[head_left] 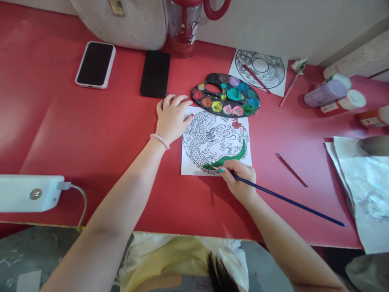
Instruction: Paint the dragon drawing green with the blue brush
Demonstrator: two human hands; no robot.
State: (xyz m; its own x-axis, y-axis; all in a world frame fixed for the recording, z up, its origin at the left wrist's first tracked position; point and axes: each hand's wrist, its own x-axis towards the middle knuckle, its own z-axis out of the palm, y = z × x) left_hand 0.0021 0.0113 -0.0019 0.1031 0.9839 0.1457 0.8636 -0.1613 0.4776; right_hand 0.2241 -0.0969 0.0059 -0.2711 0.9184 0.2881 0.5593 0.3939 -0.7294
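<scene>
A white sheet with a printed dragon drawing [197, 142] lies on the red table; part of the dragon's body is painted green and a small patch at its upper right is red. My right hand [240, 178] is closed around a long blue paintbrush [291, 200], its tip at the green area near the sheet's lower edge. With fingers spread, my left hand [173, 117] rests by the sheet's upper left corner. Just above the sheet sits a black paint palette [223, 101] holding several colours, its lower edge meeting the paper.
Two phones, one white-cased [95, 65] and one black [154, 74], lie at the upper left. Behind them stand a bag [136, 24] and a tumbler [184, 28]. Rightward are a thin brush [291, 170], paint bottles [328, 90] and stacked papers [370, 186]. A power bank [27, 194] lies left.
</scene>
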